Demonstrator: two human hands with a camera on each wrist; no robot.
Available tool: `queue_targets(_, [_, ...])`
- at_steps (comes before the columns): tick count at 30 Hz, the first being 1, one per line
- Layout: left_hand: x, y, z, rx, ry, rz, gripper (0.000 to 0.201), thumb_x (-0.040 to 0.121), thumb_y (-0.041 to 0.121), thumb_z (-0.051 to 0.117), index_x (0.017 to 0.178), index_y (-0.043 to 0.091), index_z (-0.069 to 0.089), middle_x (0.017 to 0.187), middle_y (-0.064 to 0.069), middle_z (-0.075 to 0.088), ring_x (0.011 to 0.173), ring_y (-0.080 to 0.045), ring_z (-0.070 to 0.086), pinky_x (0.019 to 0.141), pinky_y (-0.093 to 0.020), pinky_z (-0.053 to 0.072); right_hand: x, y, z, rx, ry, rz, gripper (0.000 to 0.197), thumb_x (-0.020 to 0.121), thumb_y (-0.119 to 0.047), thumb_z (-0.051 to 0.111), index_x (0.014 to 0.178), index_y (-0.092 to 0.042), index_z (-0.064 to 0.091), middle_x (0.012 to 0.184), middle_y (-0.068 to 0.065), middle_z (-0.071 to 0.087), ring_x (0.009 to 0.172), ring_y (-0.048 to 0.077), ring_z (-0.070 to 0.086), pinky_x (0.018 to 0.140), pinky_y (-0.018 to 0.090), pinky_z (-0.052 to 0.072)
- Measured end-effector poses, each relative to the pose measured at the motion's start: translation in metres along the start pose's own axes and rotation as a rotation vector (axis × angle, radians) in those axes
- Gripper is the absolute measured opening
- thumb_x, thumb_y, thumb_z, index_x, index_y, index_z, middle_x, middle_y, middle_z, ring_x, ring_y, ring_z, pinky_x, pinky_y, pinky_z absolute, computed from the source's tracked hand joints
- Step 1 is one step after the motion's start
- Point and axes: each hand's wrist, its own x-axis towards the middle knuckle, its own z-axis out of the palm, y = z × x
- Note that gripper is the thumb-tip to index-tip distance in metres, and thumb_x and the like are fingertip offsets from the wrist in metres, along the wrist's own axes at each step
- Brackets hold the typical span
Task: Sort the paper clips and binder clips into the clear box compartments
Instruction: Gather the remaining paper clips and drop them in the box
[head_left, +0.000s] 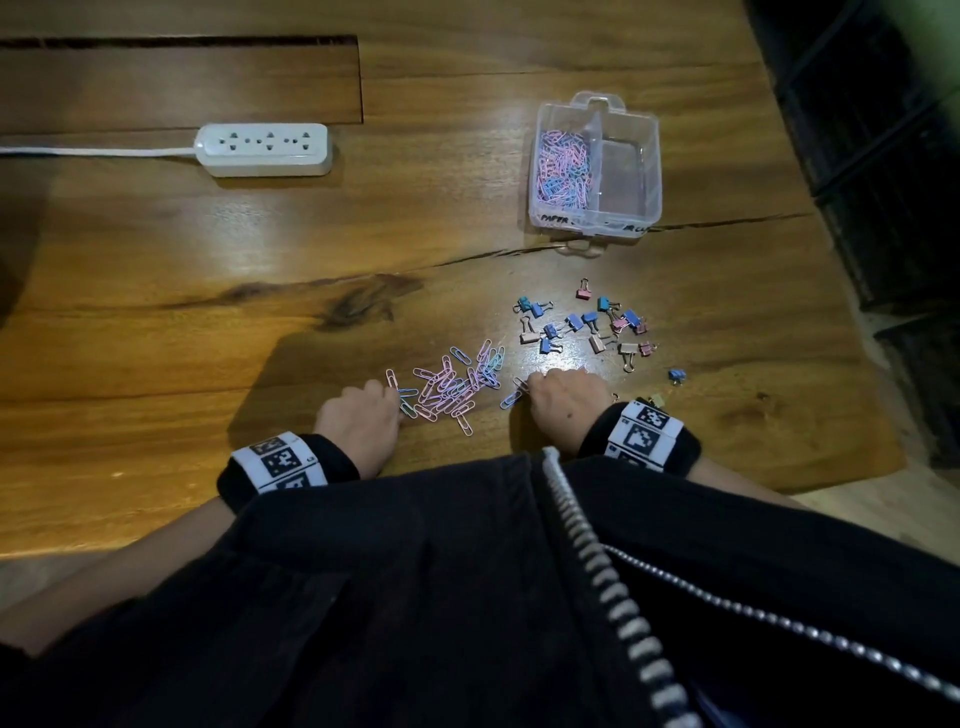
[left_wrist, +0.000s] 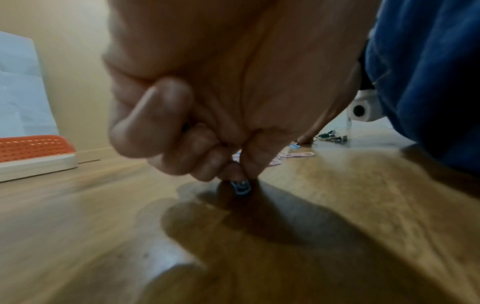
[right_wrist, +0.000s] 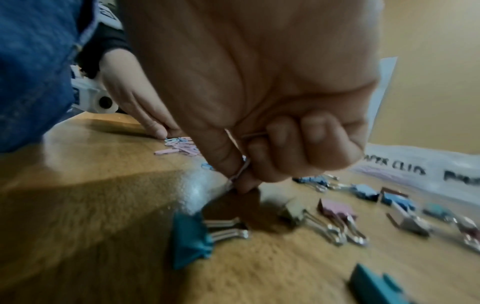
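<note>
- Over on the far left of the wooden table (head_left: 156, 270) lies a white power strip (head_left: 264, 149), its cord running off the left edge.
- Nearer, left of centre, the person's left hand (head_left: 358, 418) is down on the wood at the left edge of the loose paper clips (head_left: 452, 387). The left wrist view shows thumb and forefinger pinched together on a blue paper clip (left_wrist: 241, 187), its lower end at the tabletop, with the other fingers curled in.
- Those loose clips, pink, blue and lilac, lie in a scattered heap between the two hands.
- Just right of the heap sits the right hand (head_left: 563, 402), fingers curled under. In the right wrist view, thumb and forefinger nip a thin pale paper clip (right_wrist: 240, 171), its tip touching the table.
- Beyond the right hand and a little to the right, the binder clips (head_left: 589, 327) are spread out on the wood, blue, teal, pink and cream, with one small blue one (head_left: 676, 374) lying apart to the right.
- Farther still, on the far right, stands the clear box (head_left: 644, 156). Its left compartment holds a pile of pastel paper clips (head_left: 563, 163); handwritten labels run along its near wall, the left one reading "PAPER".
- A black zipped garment (head_left: 467, 597) fills the near edge of the head view.
</note>
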Motion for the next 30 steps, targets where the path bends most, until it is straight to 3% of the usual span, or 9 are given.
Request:
queue_targets(4, [-0.001, 0.003, 0.000, -0.002, 0.012, 0.070, 0.032, 0.098, 0.023, 0.028, 0.116, 0.005, 0.046, 0.117, -0.012, 0.053, 0.103, -0.029, 0.058, 0.077, -0.037, 0.049, 0.007, 0.018, -0.015, 0.517, -0.098, 0.023, 0.025, 0.096, -0.019, 0.031, 0.098, -0.005, 0.052, 0.083, 0.006, 0.051, 0.074, 0.017, 0.049, 0.064, 0.024, 0.037])
queue_targets(7, [0.004, -0.001, -0.006, -0.113, 0.019, 0.124, 0.027, 0.097, 0.025, 0.031, 0.105, 0.007, 0.049, 0.106, -0.012, 0.055, 0.099, -0.031, 0.058, 0.074, -0.038, 0.044, 0.019, 0.038, -0.044, 0.922, -0.008, 0.064, 0.024, 0.094, -0.018, 0.037, 0.073, -0.014, 0.048, 0.071, 0.000, 0.044, 0.060, 0.011, 0.039, 0.053, 0.022, 0.032])
queue_targets(11, [0.025, -0.004, -0.044, -0.719, 0.029, 0.105, 0.030, 0.094, 0.017, 0.037, 0.064, 0.017, 0.037, 0.069, -0.002, 0.046, 0.064, -0.019, 0.049, 0.056, -0.029, 0.032, 0.046, 0.063, -0.091, 1.181, 0.100, 0.130, 0.027, 0.091, -0.010, 0.040, 0.065, -0.014, 0.046, 0.062, -0.001, 0.038, 0.051, 0.010, 0.031, 0.047, 0.021, 0.029])
queue_targets(15, [0.054, 0.002, -0.094, -1.481, -0.089, -0.009, 0.030, 0.093, 0.004, 0.033, 0.065, 0.011, 0.039, 0.067, -0.005, 0.049, 0.027, -0.001, 0.040, 0.030, -0.014, 0.030, 0.087, 0.084, -0.122, 1.179, 0.230, 0.261, 0.020, 0.089, -0.006, 0.042, 0.070, -0.009, 0.048, 0.059, 0.004, 0.046, 0.044, 0.011, 0.035, 0.033, 0.015, 0.029])
queue_targets(18, [0.071, 0.007, -0.119, -1.720, -0.172, -0.036, 0.024, 0.089, -0.003, 0.036, 0.068, 0.008, 0.039, 0.068, -0.009, 0.047, 0.029, -0.003, 0.045, 0.028, -0.012, 0.033, 0.117, 0.096, -0.134, 1.201, 0.345, 0.377, 0.004, 0.089, -0.011, 0.045, 0.092, -0.011, 0.048, 0.063, 0.005, 0.052, 0.055, 0.018, 0.052, 0.049, 0.025, 0.045])
queue_targets(20, [0.082, 0.012, -0.128, -1.789, -0.220, -0.039, 0.021, 0.088, -0.006, 0.040, 0.071, 0.007, 0.042, 0.068, -0.009, 0.047, 0.031, -0.004, 0.049, 0.031, -0.012, 0.039, 0.129, 0.101, -0.135, 1.244, 0.369, 0.397, 0.013, 0.090, -0.020, 0.045, 0.102, -0.015, 0.046, 0.067, 0.004, 0.054, 0.068, 0.023, 0.060, 0.065, 0.033, 0.054])
queue_targets(24, [0.112, 0.024, -0.149, -1.922, -0.329, -0.062, 0.013, 0.094, 0.003, 0.041, 0.083, 0.005, 0.048, 0.074, -0.008, 0.051, 0.047, -0.011, 0.059, 0.046, -0.018, 0.054, 0.136, 0.105, -0.124, 1.175, 0.460, 0.371, 0.035, 0.088, -0.033, 0.038, 0.108, -0.013, 0.060, 0.089, 0.003, 0.060, 0.092, 0.020, 0.056, 0.093, 0.042, 0.047])
queue_targets(26, [0.124, 0.035, -0.166, -1.996, -0.391, -0.050, 0.011, 0.095, 0.013, 0.042, 0.090, 0.005, 0.048, 0.083, -0.009, 0.051, 0.067, -0.016, 0.059, 0.056, -0.024, 0.057, 0.128, 0.105, -0.119, 1.236, 0.555, 0.361, 0.038, 0.089, -0.031, 0.038, 0.109, -0.009, 0.062, 0.104, 0.006, 0.064, 0.097, 0.018, 0.057, 0.095, 0.039, 0.045])
queue_targets(30, [0.139, 0.059, -0.206, -2.083, -0.422, 0.102, 0.048, 0.094, 0.036, 0.038, 0.124, -0.001, 0.042, 0.116, -0.024, 0.056, 0.109, -0.025, 0.059, 0.091, -0.029, 0.049, 0.085, 0.092, -0.101, 1.473, 0.689, 0.260, 0.028, 0.088, 0.003, 0.038, 0.082, -0.018, 0.055, 0.090, -0.002, 0.056, 0.080, 0.007, 0.051, 0.074, 0.019, 0.044])
